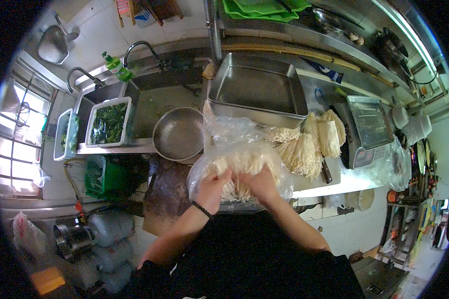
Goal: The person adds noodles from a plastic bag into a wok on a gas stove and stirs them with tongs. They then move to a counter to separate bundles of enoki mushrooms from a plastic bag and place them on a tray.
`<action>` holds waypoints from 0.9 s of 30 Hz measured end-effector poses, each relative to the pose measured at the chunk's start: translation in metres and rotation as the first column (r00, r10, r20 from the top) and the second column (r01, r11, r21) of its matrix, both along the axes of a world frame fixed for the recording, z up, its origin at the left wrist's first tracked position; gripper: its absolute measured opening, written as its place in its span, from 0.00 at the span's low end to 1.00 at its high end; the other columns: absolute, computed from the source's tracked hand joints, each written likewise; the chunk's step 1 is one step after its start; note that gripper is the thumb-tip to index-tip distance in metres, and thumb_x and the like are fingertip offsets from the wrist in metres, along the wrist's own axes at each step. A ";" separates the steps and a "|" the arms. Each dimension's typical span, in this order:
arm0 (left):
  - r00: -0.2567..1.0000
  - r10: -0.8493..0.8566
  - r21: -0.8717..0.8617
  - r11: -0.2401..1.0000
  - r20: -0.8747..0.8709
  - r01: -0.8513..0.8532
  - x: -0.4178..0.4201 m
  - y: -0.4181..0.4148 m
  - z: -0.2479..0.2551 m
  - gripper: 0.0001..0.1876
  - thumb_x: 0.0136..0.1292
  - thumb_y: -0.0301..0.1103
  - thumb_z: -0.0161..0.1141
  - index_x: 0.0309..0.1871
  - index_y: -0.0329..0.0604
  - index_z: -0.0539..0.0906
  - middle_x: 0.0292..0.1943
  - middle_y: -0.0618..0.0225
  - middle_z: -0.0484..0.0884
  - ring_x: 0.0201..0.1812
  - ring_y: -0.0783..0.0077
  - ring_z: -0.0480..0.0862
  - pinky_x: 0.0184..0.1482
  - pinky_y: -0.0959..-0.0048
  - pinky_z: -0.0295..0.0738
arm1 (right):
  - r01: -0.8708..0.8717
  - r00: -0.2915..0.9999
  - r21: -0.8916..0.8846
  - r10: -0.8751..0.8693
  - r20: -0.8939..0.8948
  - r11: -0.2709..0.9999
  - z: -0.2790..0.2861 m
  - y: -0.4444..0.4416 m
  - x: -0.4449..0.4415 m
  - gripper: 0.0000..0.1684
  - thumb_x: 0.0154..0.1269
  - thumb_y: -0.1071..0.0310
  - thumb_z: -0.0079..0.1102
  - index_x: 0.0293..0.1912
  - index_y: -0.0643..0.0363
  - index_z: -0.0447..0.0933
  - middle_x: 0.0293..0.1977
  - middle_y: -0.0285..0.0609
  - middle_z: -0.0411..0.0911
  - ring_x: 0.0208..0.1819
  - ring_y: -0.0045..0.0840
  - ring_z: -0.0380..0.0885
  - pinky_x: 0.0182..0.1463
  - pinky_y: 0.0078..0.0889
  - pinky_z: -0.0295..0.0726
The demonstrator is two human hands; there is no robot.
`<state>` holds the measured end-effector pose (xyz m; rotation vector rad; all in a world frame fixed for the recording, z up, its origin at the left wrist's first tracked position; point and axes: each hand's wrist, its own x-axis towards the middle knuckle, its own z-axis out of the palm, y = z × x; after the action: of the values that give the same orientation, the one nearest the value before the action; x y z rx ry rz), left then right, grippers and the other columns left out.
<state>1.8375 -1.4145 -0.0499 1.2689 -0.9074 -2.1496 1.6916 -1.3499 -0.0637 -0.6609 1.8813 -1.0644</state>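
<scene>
A clear plastic bag (230, 130) full of enoki mushrooms (232, 188) lies before me at the counter's near edge. My left hand (214, 188), with a dark braided band at the wrist, pinches the near left part of the bag. At the bag's right part is my right hand (260, 183), its fingers bent against the plastic and the mushrooms and partly hidden. Loose enoki bunches (303, 155) are heaped to the right of the bag, beside a knife with a dark handle (326, 172). Behind the bag stands a deep rectangular steel pan (260, 110).
A round metal bowl (178, 133) sits at the sink's near edge. White tubs of leafy greens (108, 121) stand on the left, near a green soap bottle (116, 67). A kitchen scale (370, 155) with a clear tray is on the right. A shelf (277, 31) spans the back.
</scene>
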 end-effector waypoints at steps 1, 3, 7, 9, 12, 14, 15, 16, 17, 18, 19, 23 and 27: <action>0.998 -0.039 -0.063 0.997 0.042 0.042 -0.002 0.002 -0.005 0.13 0.65 0.35 0.57 0.46 0.32 0.78 0.43 0.63 0.80 0.43 0.73 0.81 0.38 0.76 0.76 | -0.044 0.998 0.022 0.044 -0.040 0.999 0.009 0.000 0.008 0.40 0.46 0.55 0.70 0.55 0.66 0.67 0.47 0.58 0.75 0.52 0.43 0.74 0.58 0.36 0.71; 0.981 -0.084 -0.259 0.957 0.175 0.128 -0.001 0.003 -0.003 0.13 0.67 0.36 0.55 0.45 0.33 0.78 0.41 0.64 0.80 0.41 0.76 0.80 0.38 0.77 0.75 | 0.013 0.998 0.014 -0.013 -0.055 1.000 0.006 0.000 0.010 0.42 0.46 0.55 0.70 0.54 0.72 0.65 0.46 0.59 0.75 0.51 0.43 0.75 0.56 0.36 0.72; 0.987 0.145 -0.005 0.989 -0.067 -0.146 -0.003 0.002 0.008 0.13 0.67 0.38 0.55 0.42 0.34 0.79 0.35 0.67 0.81 0.35 0.81 0.76 0.37 0.79 0.72 | 0.132 0.986 0.008 -0.132 0.100 0.991 -0.024 0.007 -0.007 0.43 0.46 0.54 0.69 0.54 0.76 0.64 0.48 0.62 0.74 0.50 0.44 0.75 0.54 0.38 0.74; 0.993 0.117 -0.062 0.991 -0.027 -0.119 -0.003 0.004 -0.009 0.14 0.66 0.38 0.56 0.41 0.33 0.79 0.33 0.67 0.81 0.33 0.80 0.77 0.37 0.77 0.72 | 0.072 0.994 0.029 -0.074 0.082 0.997 -0.012 0.006 -0.003 0.42 0.47 0.57 0.68 0.55 0.74 0.62 0.49 0.60 0.74 0.51 0.43 0.75 0.55 0.38 0.73; 0.971 -0.089 -0.352 0.921 0.221 0.164 0.000 0.005 0.000 0.15 0.63 0.39 0.59 0.42 0.32 0.78 0.31 0.66 0.81 0.32 0.79 0.78 0.36 0.75 0.73 | -0.067 0.991 -0.030 0.063 -0.121 0.997 0.017 0.003 0.011 0.38 0.48 0.67 0.68 0.56 0.69 0.62 0.47 0.52 0.75 0.47 0.35 0.77 0.50 0.32 0.76; 0.921 -0.144 -0.463 0.830 0.362 0.312 0.002 0.004 0.013 0.17 0.61 0.40 0.61 0.43 0.31 0.78 0.31 0.65 0.82 0.32 0.79 0.78 0.36 0.74 0.73 | -0.152 0.977 -0.155 0.125 -0.174 0.976 0.021 0.002 0.010 0.38 0.47 0.69 0.69 0.57 0.67 0.62 0.46 0.49 0.75 0.47 0.32 0.77 0.51 0.31 0.76; 0.927 -0.138 -0.462 0.835 0.348 0.298 0.004 0.004 0.009 0.17 0.61 0.40 0.61 0.43 0.32 0.78 0.32 0.65 0.82 0.33 0.79 0.78 0.36 0.75 0.73 | -0.111 0.990 -0.168 0.094 -0.104 0.979 0.014 0.004 0.009 0.39 0.47 0.68 0.70 0.57 0.67 0.62 0.47 0.49 0.75 0.48 0.32 0.76 0.52 0.31 0.75; 0.933 -0.132 -0.461 0.841 0.334 0.284 0.006 0.004 0.002 0.17 0.61 0.39 0.61 0.43 0.32 0.78 0.32 0.65 0.82 0.33 0.79 0.78 0.36 0.75 0.73 | -0.069 0.997 -0.179 0.064 -0.033 0.982 0.003 0.005 0.008 0.40 0.46 0.68 0.71 0.57 0.67 0.62 0.47 0.49 0.75 0.49 0.32 0.75 0.54 0.32 0.74; 0.939 -0.127 -0.459 0.846 0.320 0.271 0.008 0.005 -0.002 0.17 0.61 0.39 0.61 0.43 0.32 0.79 0.33 0.66 0.82 0.33 0.78 0.78 0.36 0.75 0.73 | -0.025 0.999 -0.186 0.033 0.039 0.982 -0.003 0.006 0.007 0.41 0.46 0.67 0.72 0.57 0.67 0.62 0.47 0.49 0.75 0.51 0.32 0.74 0.55 0.32 0.73; 0.971 -0.101 -0.389 0.903 0.218 0.181 0.008 0.005 -0.002 0.16 0.61 0.38 0.61 0.43 0.32 0.79 0.34 0.66 0.82 0.33 0.78 0.78 0.36 0.75 0.73 | 0.002 0.999 -0.127 0.004 0.050 0.992 -0.002 0.005 0.005 0.41 0.46 0.67 0.72 0.57 0.67 0.62 0.47 0.48 0.75 0.51 0.31 0.74 0.55 0.32 0.73; 0.991 -0.064 -0.306 0.947 0.116 0.097 0.007 0.006 -0.002 0.15 0.62 0.37 0.60 0.43 0.32 0.79 0.34 0.66 0.82 0.33 0.78 0.79 0.36 0.75 0.73 | 0.029 0.998 -0.068 -0.025 0.059 0.997 0.000 0.003 0.003 0.41 0.45 0.67 0.72 0.57 0.67 0.62 0.48 0.48 0.75 0.51 0.31 0.74 0.55 0.32 0.72; 0.975 -0.128 -0.260 0.950 0.179 0.173 0.009 0.005 -0.016 0.13 0.64 0.34 0.57 0.45 0.33 0.78 0.36 0.68 0.82 0.34 0.79 0.79 0.36 0.77 0.74 | -0.210 0.962 0.003 0.208 -0.176 0.978 0.022 -0.001 0.015 0.40 0.45 0.71 0.72 0.56 0.69 0.62 0.48 0.50 0.75 0.48 0.29 0.76 0.50 0.29 0.76; 0.998 0.001 -0.208 0.978 0.058 0.011 0.011 0.002 0.003 0.16 0.65 0.34 0.56 0.50 0.33 0.75 0.36 0.68 0.81 0.35 0.78 0.80 0.35 0.77 0.75 | -0.003 0.982 0.052 -0.007 0.187 0.999 0.021 -0.003 -0.008 0.44 0.47 0.66 0.73 0.59 0.73 0.58 0.49 0.53 0.74 0.51 0.31 0.74 0.56 0.31 0.72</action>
<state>1.8484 -1.4122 -0.0469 1.2296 -1.1279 -1.9711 1.6831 -1.3529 -0.0427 -0.5112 1.7410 -1.0383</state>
